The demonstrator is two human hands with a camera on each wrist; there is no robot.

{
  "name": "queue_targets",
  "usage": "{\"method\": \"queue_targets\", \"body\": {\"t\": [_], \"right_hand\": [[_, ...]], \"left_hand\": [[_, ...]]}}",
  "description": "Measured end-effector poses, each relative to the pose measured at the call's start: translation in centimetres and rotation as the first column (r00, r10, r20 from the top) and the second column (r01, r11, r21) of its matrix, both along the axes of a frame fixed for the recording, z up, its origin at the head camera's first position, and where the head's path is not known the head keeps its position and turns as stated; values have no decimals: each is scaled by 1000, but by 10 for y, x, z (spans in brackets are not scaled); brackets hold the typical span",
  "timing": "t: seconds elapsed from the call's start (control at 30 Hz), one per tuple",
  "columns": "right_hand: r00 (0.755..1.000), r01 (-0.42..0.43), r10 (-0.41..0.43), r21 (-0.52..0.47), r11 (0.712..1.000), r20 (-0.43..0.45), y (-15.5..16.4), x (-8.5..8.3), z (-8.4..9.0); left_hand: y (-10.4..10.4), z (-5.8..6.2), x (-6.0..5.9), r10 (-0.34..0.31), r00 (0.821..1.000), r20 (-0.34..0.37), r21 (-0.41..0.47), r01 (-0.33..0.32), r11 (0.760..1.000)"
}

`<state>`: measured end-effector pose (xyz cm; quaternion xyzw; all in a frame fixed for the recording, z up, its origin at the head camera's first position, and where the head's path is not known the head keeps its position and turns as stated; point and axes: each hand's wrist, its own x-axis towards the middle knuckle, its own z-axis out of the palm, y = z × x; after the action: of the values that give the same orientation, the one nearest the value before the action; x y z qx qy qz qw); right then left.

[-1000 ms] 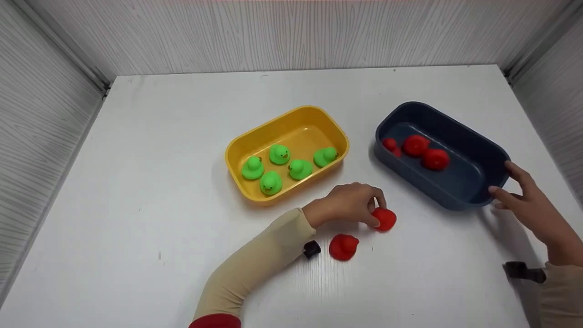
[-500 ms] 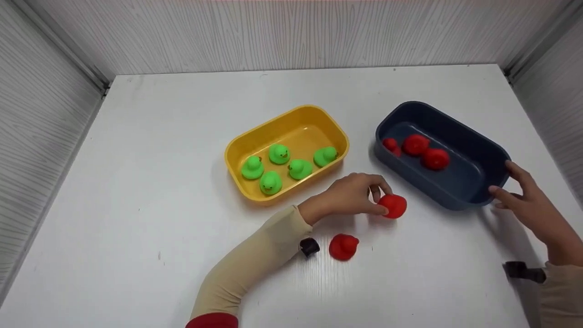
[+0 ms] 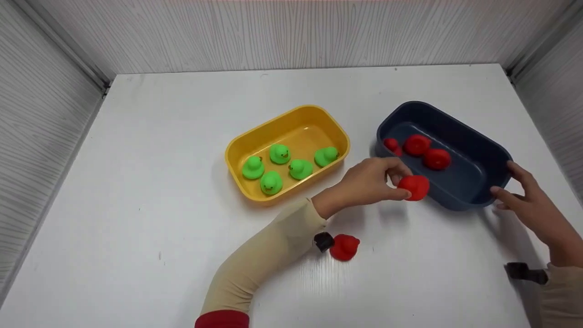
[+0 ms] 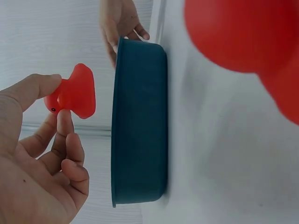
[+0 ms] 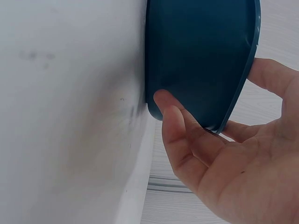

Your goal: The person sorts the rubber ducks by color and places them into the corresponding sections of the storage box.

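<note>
My left hand [image 3: 403,183] pinches a red rubber duck [image 3: 414,187] between thumb and fingers, lifted off the white table beside the near-left wall of a dark blue tub [image 3: 460,178]. The left wrist view shows that duck [image 4: 74,95] just short of the tub's rim [image 4: 140,121]. Three red ducks [image 3: 416,145] lie at the tub's far end. Another red duck [image 3: 345,247] sits on the table by my left wrist. My right hand [image 3: 504,181] rests against the tub's near-right end, thumb [image 5: 168,109] on the outer wall, fingers fairly straight.
A yellow tub [image 3: 314,120] left of the blue one holds several green ducks [image 3: 279,154]. Pale panelled walls close in the white table [image 3: 159,191] at the left, back and right.
My left hand has lifted the red duck off the table and carried it right and away, up to the blue tub. The right hand and the other duck have stayed put.
</note>
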<state>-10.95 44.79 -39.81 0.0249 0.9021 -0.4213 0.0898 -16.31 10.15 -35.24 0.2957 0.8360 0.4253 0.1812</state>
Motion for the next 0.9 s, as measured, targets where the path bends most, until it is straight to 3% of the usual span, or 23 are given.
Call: {"method": "queue_targets", "body": {"t": [0.43,0.9], "right_hand": [[1000,2,-2,1,1000,1,1,0,0],[1000,-2,2,4,1000,0,1,0,0]], "left_hand": [[28,18,-16,147,984,-102,26,-145,989],[50,11,-39,241,968,-72,35,-239,970]]}}
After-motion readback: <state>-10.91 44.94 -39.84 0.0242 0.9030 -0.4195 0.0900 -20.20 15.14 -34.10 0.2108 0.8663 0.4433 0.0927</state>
